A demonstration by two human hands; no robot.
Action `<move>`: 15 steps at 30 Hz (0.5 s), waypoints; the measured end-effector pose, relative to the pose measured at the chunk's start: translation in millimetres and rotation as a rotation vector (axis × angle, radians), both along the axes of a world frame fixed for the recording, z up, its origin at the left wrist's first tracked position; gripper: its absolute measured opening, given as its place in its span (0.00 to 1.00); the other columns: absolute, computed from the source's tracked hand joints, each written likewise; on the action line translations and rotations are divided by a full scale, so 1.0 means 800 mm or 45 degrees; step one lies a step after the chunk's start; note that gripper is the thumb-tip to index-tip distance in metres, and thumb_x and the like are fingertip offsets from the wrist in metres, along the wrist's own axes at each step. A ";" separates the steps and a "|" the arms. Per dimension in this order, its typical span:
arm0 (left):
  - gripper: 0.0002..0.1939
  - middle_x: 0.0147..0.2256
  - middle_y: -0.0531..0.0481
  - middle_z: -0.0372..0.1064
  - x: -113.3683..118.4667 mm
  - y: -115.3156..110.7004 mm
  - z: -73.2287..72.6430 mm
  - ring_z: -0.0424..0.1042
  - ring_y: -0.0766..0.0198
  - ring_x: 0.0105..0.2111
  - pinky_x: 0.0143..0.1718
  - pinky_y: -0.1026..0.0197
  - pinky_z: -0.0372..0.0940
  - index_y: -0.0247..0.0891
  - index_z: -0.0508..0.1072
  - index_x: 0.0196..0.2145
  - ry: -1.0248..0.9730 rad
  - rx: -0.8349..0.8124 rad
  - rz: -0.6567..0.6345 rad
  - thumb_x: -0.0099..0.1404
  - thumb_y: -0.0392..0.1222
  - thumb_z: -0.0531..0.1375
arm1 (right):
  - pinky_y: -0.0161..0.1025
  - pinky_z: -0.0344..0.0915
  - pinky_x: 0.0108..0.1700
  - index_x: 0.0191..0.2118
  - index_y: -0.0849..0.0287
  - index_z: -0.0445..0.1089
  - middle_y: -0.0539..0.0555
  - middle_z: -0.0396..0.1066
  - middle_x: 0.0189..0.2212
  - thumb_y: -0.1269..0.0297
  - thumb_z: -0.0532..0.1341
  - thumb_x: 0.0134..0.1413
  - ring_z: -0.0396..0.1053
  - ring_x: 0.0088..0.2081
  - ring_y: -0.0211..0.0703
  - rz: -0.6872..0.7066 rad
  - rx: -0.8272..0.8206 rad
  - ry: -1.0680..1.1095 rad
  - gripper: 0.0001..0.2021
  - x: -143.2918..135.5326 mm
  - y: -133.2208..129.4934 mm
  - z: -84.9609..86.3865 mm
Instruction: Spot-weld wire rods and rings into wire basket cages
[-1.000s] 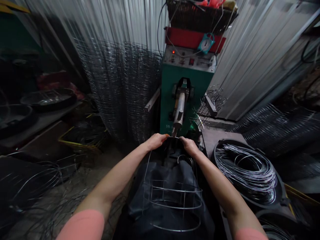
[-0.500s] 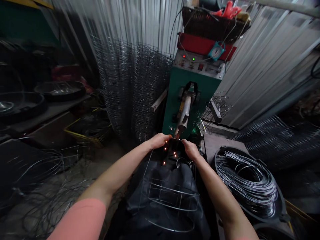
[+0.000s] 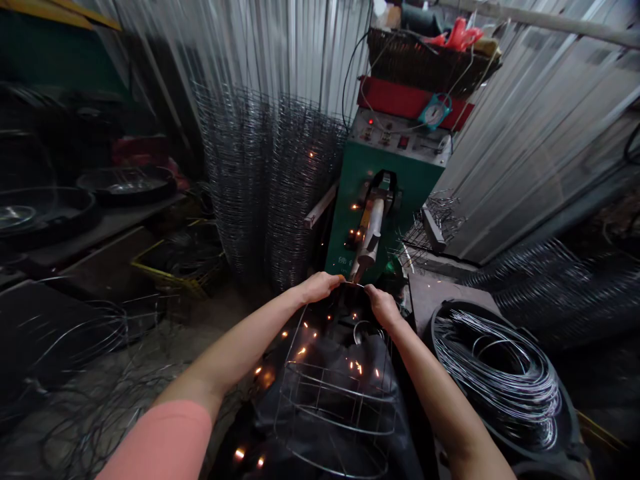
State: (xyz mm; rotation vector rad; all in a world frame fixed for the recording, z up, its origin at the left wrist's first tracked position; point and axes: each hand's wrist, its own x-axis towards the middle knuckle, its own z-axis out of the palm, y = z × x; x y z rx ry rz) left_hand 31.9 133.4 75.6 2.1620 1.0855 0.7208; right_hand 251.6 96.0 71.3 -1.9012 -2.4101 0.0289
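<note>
A wire basket frame (image 3: pixel 340 397) hangs over the dark apron, its top wire held at the tip of a green welding machine (image 3: pixel 405 160). My left hand (image 3: pixel 323 287) pinches the wire frame just left of the machine's electrode (image 3: pixel 369 247). On the electrode's right side, my right hand (image 3: pixel 384 305) has its fingers closed on the same frame's wire. Orange sparks scatter below the contact point and across the apron.
Tall stacks of wire frames (image 3: pixel 240 180) stand behind on the left. At the right, a round tub (image 3: pixel 434 327) holds coiled wire rings (image 3: pixel 500 380). A yellow crate (image 3: pixel 165 275) and loose wires (image 3: pixel 100 400) lie at the left. A basket (image 3: pixel 430 60) tops the machine.
Sparks have spread much wider, over the apron and up beside the machine. The green light on the panel no longer shows. Both hands stay at the electrode, still holding the wire.
</note>
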 end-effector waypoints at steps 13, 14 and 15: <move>0.14 0.29 0.53 0.72 -0.002 0.006 0.005 0.70 0.63 0.30 0.33 0.66 0.59 0.44 0.73 0.39 0.099 -0.014 -0.073 0.55 0.37 0.55 | 0.33 0.53 0.30 0.43 0.56 0.65 0.54 0.71 0.30 0.67 0.48 0.59 0.67 0.31 0.42 -0.045 -0.003 0.176 0.12 -0.001 0.002 -0.002; 0.14 0.29 0.52 0.73 -0.002 0.006 0.005 0.70 0.63 0.31 0.33 0.66 0.59 0.43 0.73 0.40 0.115 -0.005 -0.082 0.55 0.37 0.55 | 0.33 0.53 0.30 0.41 0.57 0.66 0.53 0.70 0.28 0.66 0.48 0.59 0.66 0.30 0.42 -0.047 -0.006 0.241 0.11 0.001 0.003 -0.002; 0.14 0.30 0.52 0.73 -0.002 0.007 0.005 0.71 0.62 0.31 0.33 0.66 0.59 0.43 0.72 0.40 0.129 0.006 -0.091 0.56 0.37 0.55 | 0.33 0.53 0.29 0.39 0.57 0.66 0.52 0.69 0.26 0.64 0.48 0.59 0.65 0.29 0.41 -0.045 -0.013 0.337 0.10 0.003 0.003 -0.004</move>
